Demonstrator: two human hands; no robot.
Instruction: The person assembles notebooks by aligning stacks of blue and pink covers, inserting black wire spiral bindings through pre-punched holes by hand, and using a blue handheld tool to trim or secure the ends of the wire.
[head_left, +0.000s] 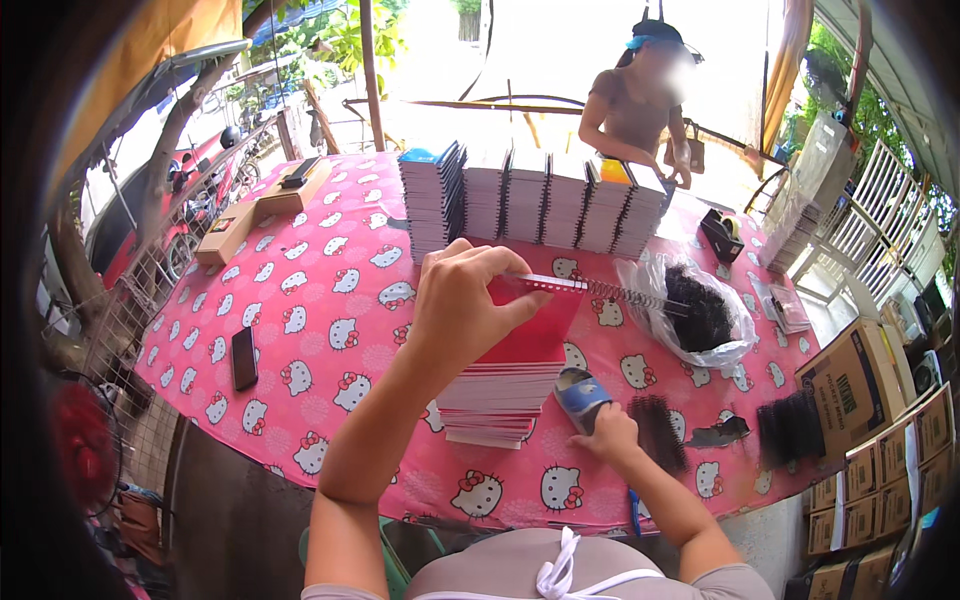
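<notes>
Above the table my left hand (465,295) pinches the top edge of a red-covered notebook (522,330), which has a row of holes punched along it. From the right end of that edge a dark spiral coil (630,293) sticks out towards a plastic bag. Just below the notebook sits a stack of page blocks (497,402) with white edges and reddish covers. My right hand (608,435) is closed around the near end of a blue and grey slipper-shaped thing (580,392), right of the stack. Loose black coils (658,432) lie next to this hand.
Tall stacks of spiral notebooks (525,205) line the table's far side, where another person (640,115) stands. A plastic bag of black coils (700,315) and a tape dispenser (722,235) are at right. A phone (244,358) lies left. Cardboard boxes (850,385) stand at the right edge.
</notes>
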